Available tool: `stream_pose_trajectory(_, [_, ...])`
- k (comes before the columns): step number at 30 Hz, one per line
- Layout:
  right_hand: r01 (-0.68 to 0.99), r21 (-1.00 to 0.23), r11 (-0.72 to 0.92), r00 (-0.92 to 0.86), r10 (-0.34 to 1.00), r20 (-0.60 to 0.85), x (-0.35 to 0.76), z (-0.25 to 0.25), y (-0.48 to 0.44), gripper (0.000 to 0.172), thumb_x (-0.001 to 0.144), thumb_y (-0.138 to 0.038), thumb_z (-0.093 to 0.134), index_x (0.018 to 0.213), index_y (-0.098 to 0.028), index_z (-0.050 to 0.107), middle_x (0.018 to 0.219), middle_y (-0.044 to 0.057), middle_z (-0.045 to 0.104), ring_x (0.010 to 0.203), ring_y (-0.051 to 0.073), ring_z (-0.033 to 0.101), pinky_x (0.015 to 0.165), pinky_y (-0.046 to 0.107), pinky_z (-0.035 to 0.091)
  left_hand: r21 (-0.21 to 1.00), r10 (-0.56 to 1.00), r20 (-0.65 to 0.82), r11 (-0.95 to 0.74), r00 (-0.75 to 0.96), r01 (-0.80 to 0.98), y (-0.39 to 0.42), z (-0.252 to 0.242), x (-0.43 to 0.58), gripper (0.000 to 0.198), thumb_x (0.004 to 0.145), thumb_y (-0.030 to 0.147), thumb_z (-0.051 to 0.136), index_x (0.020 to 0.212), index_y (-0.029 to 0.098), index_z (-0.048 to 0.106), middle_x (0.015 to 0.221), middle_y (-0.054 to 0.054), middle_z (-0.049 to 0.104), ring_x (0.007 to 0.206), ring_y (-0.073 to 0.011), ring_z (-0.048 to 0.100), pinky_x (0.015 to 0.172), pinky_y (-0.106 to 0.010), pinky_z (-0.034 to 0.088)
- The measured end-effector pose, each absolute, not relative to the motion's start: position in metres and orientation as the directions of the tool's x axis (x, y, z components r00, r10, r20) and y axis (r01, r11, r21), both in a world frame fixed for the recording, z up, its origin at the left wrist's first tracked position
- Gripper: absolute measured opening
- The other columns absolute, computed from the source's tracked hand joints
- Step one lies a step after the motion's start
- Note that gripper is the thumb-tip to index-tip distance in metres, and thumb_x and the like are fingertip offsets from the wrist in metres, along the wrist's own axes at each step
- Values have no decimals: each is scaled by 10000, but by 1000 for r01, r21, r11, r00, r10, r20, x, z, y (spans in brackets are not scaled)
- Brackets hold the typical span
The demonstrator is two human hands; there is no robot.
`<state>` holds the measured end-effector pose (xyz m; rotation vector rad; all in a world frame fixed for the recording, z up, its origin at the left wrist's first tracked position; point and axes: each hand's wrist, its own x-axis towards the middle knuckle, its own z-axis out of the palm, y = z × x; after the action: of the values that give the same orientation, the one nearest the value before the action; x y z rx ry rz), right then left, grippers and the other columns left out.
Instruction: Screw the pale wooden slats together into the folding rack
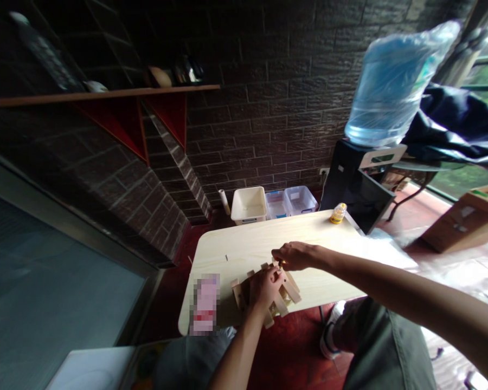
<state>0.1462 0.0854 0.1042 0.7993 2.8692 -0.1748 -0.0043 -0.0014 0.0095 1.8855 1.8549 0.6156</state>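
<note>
On the near part of the table is a small slatted wooden piece (293, 293), its pale slats sticking out past a cross strip. My left hand (265, 286) lies over its middle, fingers bent and pressed on the wood close to the right hand. My right hand (295, 254) is closed just above the far edge of the slats, around a small tool with yellow and dark parts (282, 264); most of it is hidden by the fingers. Something yellowish and clear (285, 297) shows between the slats.
The pale table (244, 241) bears a pixelated pink item (205, 303) at left, a small dark stick (226, 257) and a yellow-based clear bottle (338, 213) at the far right corner. Beyond stand plastic bins (249, 205) and a water dispenser (345, 173). A cardboard box (463, 219) is at right.
</note>
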Motion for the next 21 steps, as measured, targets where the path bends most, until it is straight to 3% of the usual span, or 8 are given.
stream_pose_trajectory(10, [546, -55, 836, -828, 528, -189, 140, 100, 86, 367, 804, -327, 552, 1098, -110, 572, 865, 134, 670, 696, 215, 624, 527, 273, 403, 595, 999, 29, -35, 23, 803, -1, 10, -6, 246, 858, 360, 550, 1041, 250, 672, 741, -1, 653, 681, -138, 573, 705, -249, 390])
stream_pose_trajectory(21, [500, -88, 861, -854, 474, -216, 144, 114, 82, 336, 819, -257, 535, 1139, -159, 572, 919, 114, 682, 747, 215, 634, 553, 274, 412, 583, 999, 34, -41, 26, 811, -3, 11, -6, 259, 865, 365, 540, 1055, 248, 672, 746, -5, 656, 686, -139, 579, 693, -245, 384])
